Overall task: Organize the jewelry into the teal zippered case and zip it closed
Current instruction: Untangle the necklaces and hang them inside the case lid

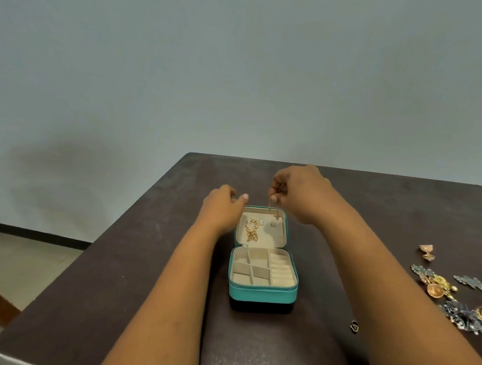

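The teal zippered case (pixel 261 292) lies open in the middle of the dark table, its beige lid (pixel 270 239) tilted back. A gold chain with a pendant (pixel 251 231) hangs inside the lid on the left. My right hand (pixel 301 194) pinches a thin gold chain (pixel 271 205) above the lid's top edge; its small pendant (pixel 276 217) dangles against the lid's right side. My left hand (pixel 223 206) holds the lid's upper left corner, thumb at the rim. The divided base compartments (pixel 253 266) hold nothing.
A heap of loose jewelry (pixel 450 291) lies at the table's right edge: gold pieces, blue leaf-shaped pieces, a small goblet-shaped piece (pixel 427 251). A small dark ring-like item (pixel 353 326) sits nearer me. The table (pixel 133 260) ends at left, a wall behind.
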